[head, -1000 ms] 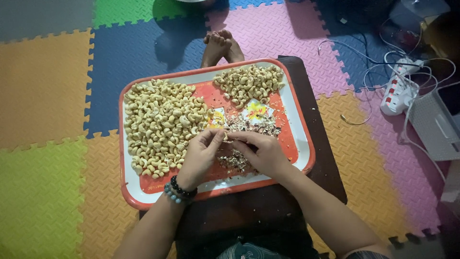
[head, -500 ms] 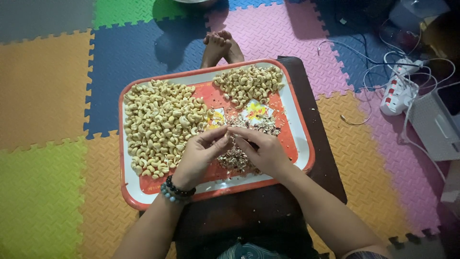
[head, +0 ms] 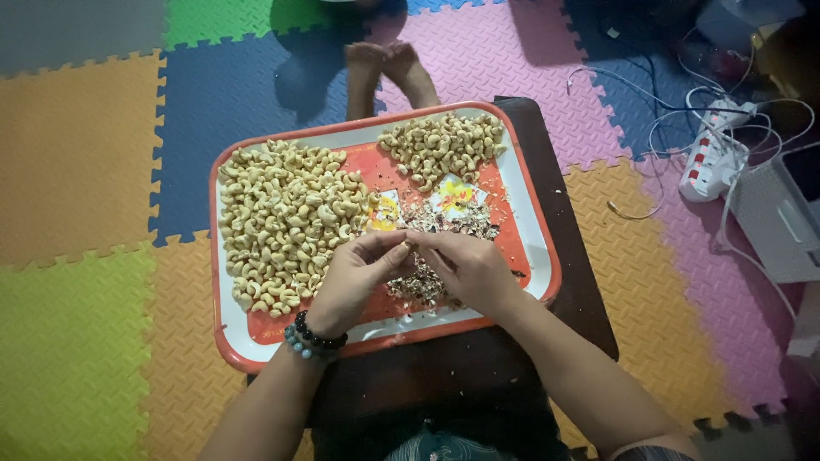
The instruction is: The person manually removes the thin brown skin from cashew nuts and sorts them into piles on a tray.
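- Left hand point(head: 354, 277) and right hand point(head: 470, 269) meet fingertip to fingertip, pinching one cashew nut point(head: 408, 247) above the skin scraps point(head: 427, 277).
- The large cashew heap point(head: 286, 222) dwarfs the smaller pile point(head: 444, 149); by that measure, most sorting looks undone.
- The red tray point(head: 534, 205) overhangs its dark stool point(head: 478, 376); cables point(head: 683, 128) lie well right.

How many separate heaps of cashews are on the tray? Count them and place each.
2. The large heap covers the left half of the tray; the smaller heap sits at its far right corner. The peel scraps beneath the left hand and right hand may hide more.
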